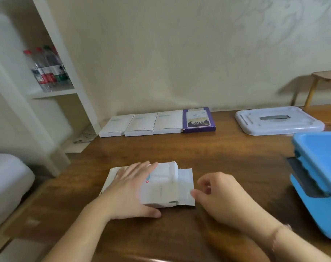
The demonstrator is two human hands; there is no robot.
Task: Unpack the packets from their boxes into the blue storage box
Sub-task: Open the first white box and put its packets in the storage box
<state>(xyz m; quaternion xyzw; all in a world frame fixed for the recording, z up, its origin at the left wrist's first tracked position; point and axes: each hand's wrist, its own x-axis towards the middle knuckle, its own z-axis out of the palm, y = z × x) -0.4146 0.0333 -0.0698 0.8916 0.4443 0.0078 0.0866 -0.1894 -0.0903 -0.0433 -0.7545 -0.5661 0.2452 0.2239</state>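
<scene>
A white box (160, 186) lies flat on the wooden table (227, 154), its right end open. White packets (186, 184) stick out of that end. My left hand (130, 188) presses flat on the box with straight fingers. My right hand (217, 195) sits just right of the packets, fingers loosely curled, fingertips at the packets' edge; no firm grip shows. The blue storage box (319, 178) stands at the table's right edge, partly cut off.
Three white boxes (142, 123) and a purple box (198, 120) line the wall at the back. A white lid (278, 120) lies at the back right. A shelf with bottles (47, 69) stands left, a wooden stool (323, 80) far right.
</scene>
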